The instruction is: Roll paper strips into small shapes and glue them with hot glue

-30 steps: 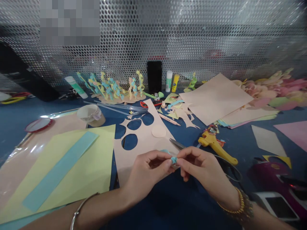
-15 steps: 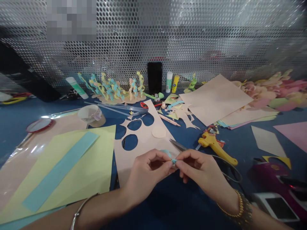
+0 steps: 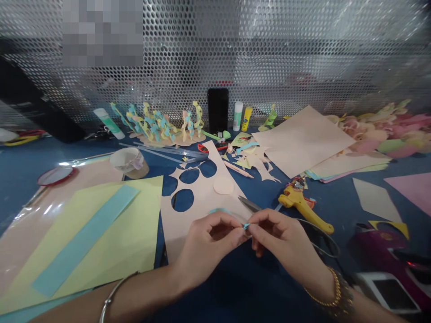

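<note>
Between their fingertips, my left hand (image 3: 215, 235) and my right hand (image 3: 278, 237) pinch a small folded piece of blue paper (image 3: 246, 226). Most of that piece is covered by the fingers. Behind my left hand a blue paper curve (image 3: 218, 210) shows, and I cannot tell whether it joins the pinched piece. Under and beyond my hands lies a pale pink sheet (image 3: 202, 204) with round holes cut in it, and a cut pink disc (image 3: 223, 185) rests on it. Scissor blades (image 3: 248, 204) stick out just beyond my right hand.
Right of my hands lies a yellow glue gun (image 3: 305, 208) with its cord. A blue strip (image 3: 85, 240) crosses a yellow sheet (image 3: 141, 224) on the left. Curled paper strands on a base (image 3: 161, 128), a phone (image 3: 218, 110) and glue sticks (image 3: 237, 115) stand at the back.
The blue paper curve behind my left hand has shifted left and lies lower. The pinched blue piece has turned slightly between my fingertips. Both hands stay nearly in place.
</note>
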Motion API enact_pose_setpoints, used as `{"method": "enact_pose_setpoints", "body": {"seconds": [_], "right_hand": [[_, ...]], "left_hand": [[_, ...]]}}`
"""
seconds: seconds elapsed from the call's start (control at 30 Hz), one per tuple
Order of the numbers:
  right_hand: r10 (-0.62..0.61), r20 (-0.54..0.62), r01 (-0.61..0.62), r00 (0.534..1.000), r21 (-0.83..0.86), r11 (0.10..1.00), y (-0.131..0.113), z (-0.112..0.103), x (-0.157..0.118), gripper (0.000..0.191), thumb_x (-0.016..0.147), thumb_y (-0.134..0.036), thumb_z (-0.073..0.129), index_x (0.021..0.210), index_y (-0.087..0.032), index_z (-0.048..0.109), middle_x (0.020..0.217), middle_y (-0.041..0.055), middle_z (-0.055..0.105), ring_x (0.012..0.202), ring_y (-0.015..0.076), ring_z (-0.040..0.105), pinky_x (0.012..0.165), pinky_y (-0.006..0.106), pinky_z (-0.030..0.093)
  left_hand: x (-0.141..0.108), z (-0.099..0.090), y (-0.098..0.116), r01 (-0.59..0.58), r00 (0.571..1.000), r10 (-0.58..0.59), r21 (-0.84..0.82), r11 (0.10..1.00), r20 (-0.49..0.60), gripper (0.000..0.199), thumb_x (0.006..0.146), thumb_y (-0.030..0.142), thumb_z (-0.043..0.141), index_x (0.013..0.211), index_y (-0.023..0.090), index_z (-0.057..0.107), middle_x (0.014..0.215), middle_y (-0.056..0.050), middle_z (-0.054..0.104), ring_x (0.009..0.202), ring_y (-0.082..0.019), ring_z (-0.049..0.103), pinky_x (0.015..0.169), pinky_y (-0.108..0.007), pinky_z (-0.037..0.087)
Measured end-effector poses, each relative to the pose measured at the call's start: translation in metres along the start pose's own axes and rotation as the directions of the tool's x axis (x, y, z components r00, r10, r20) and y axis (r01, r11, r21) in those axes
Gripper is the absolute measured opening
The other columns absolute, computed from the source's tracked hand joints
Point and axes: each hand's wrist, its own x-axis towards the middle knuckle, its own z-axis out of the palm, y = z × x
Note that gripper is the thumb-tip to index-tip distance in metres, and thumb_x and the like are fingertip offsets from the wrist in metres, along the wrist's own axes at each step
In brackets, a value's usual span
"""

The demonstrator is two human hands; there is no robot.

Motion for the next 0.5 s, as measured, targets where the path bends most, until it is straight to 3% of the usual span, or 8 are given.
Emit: {"method": "enact_pose_setpoints", "body": {"seconds": [0.27, 0.4, 0.5], "right_hand": [[-0.014, 0.031, 0.012, 0.999, 0.067, 0.998, 0.0012, -0.0011, 0.0004, 0.018, 0.082, -0.034, 0.065, 0.083, -0.016, 0.063, 0.06, -0.0013, 0.063, 0.053, 0.0101, 0.06, 0.052, 0.02, 0.054], [-0.017, 0.017, 0.016, 1.0, 0.068, 0.998, 0.0015, -0.0004, 0.0, 0.017, 0.08, -0.033, 0.067, 0.084, -0.016, 0.063, 0.059, -0.001, 0.063, 0.053, 0.0107, 0.06, 0.053, 0.021, 0.054], [-0.012, 0.014, 0.011, 1.0, 0.053, 0.999, 0.0026, 0.0004, -0.0007, 0.018, 0.079, -0.032, 0.068, 0.087, -0.017, 0.064, 0.06, -0.0011, 0.063, 0.054, 0.0117, 0.061, 0.053, 0.022, 0.054]], "left_hand": [[-0.0009, -0.0009, 0.0045, -0.156, 0.987, 0.161, 0.195, 0.968, -0.009, 0.007, 0.08, 0.02, 0.067, 0.085, 0.02, 0.071, 0.092, -0.003, 0.071, 0.079, -0.014, 0.068, 0.072, -0.021, 0.055], [-0.001, -0.001, 0.0069, -0.138, 0.99, 0.143, 0.219, 0.966, -0.005, 0.009, 0.081, 0.023, 0.066, 0.086, 0.021, 0.073, 0.089, -0.003, 0.072, 0.078, -0.014, 0.068, 0.07, -0.02, 0.055], [0.0003, -0.0007, 0.0052, -0.055, 0.998, 0.061, 0.165, 0.985, -0.031, 0.007, 0.081, 0.025, 0.066, 0.082, 0.02, 0.072, 0.081, -0.001, 0.073, 0.073, -0.013, 0.068, 0.067, -0.019, 0.055]]}}
